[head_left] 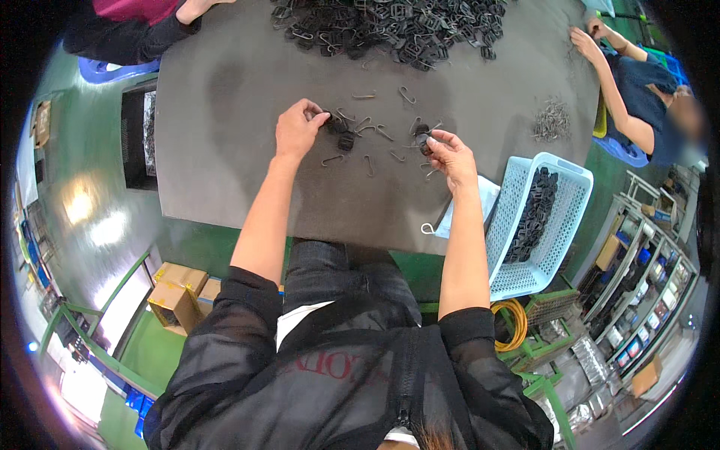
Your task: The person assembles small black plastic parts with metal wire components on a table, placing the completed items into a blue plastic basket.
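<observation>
My left hand (296,133) is closed, thumb and fingertips pinched on the edge of a black plastic buckle (335,125). Another black buckle (346,141) lies right beside it on the dark grey table (225,161). Farther right, my right hand (452,159) pinches a small black buckle (425,148) between thumb and fingers, with one more black buckle (421,130) just beyond. Several bent metal wire hooks (369,165) lie scattered between and around both hands. Fingertips partly cover the held pieces, so their exact shape is hard to make out.
A large heap of black buckles with wire hooks (405,34) covers the far edge. To the right are a pile of metal hooks (552,120), a light blue basket (576,184) holding black buckles, and a pale blue face mask (480,201). Two other people work at the table.
</observation>
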### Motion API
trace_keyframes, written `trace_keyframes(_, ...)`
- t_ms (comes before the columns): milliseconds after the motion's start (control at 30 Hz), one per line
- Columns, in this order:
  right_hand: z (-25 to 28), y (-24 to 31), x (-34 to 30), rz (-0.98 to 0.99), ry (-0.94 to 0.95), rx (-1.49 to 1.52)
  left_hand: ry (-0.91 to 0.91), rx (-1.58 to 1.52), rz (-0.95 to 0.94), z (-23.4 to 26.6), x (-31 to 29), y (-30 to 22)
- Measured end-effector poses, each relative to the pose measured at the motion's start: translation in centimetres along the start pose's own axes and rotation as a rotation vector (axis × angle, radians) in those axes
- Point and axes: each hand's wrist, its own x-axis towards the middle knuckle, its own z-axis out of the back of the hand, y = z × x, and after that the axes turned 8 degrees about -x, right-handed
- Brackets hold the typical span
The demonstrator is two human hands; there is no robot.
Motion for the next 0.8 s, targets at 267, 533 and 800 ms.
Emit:
trace_keyframes(267, 2.5, -3.2, 0.0, 0.042, -0.147, -0.365, 0.396, -1.14, 0.361, 2.2, -1.4, -2.4)
trace_keyframes(533, 3.2, -1.6, -1.3, -0.037, 0.041, 0.187, 0.095, -0.711, 0.37, -0.5, -1.5, 0.5)
trace_keyframes(800, 1.5, 1.3, 1.9, 0.127, 0.668, 0.686, 0.509, -1.498, 0.362, -1.1, -2.8, 0.1)
